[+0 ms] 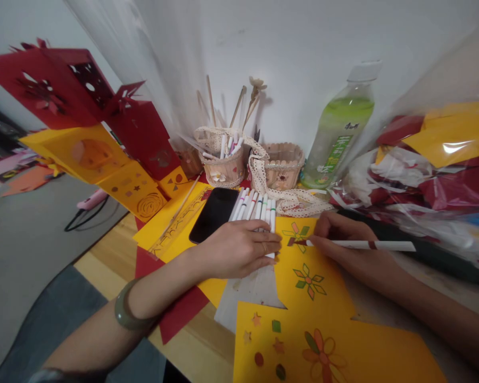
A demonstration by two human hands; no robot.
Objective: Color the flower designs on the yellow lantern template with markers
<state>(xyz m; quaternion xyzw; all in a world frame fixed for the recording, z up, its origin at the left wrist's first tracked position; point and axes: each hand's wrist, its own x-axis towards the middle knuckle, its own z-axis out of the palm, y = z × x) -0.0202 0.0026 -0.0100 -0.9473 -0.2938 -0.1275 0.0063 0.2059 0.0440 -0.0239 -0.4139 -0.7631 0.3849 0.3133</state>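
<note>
My right hand (343,239) pinches a white marker (391,246) with a dark red band. The marker's tip touches a petal of the upper flower (297,233) drawn on a yellow paper sheet (335,298). Fingers stretched, my left hand (243,247) lies flat across a row of white markers (252,205), its fingertips at the sheet's left edge. Below the upper flower is a second one (310,281) with green and orange petals. Nearer to me, the sheet bears a larger orange flower (323,356) and several small stars and shapes.
A black phone (214,213) lies left of the markers. Behind stand a lace-trimmed pen basket (223,173), a second basket (281,165) and a green drink bottle (337,138). Red and yellow paper boxes (123,175) rise at left; a clear bag of scraps (443,159) sits right.
</note>
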